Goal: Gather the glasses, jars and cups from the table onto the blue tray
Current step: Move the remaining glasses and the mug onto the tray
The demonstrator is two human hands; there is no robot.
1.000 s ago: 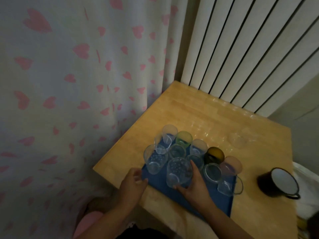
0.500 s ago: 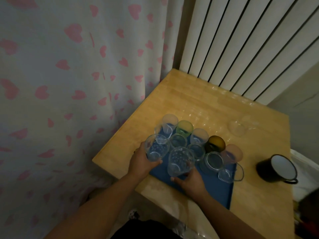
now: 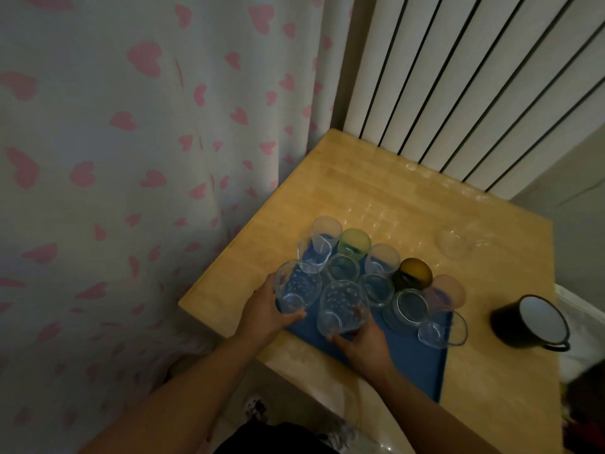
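Observation:
A blue tray [image 3: 412, 362] lies at the near edge of a wooden table [image 3: 376, 198] and carries several glasses, among them a green one [image 3: 354, 243] and a dark amber one [image 3: 413, 274]. My left hand [image 3: 266, 311] grips a clear dimpled glass [image 3: 296, 288] at the tray's near left corner. My right hand [image 3: 360, 342] holds a second dimpled glass [image 3: 342, 306] beside it, fingers curled round its base. A clear handled cup [image 3: 440, 329] stands at the tray's right edge.
A dark enamel mug [image 3: 532, 321] with a white inside stands on the table right of the tray. A clear glass bowl [image 3: 456, 242] sits behind it. A heart-patterned curtain [image 3: 131, 158] hangs on the left and a ribbed radiator [image 3: 458, 77] at the back.
My left hand came from the table edge to the left dimpled glass and closed on it. My right hand has stayed on the other dimpled glass.

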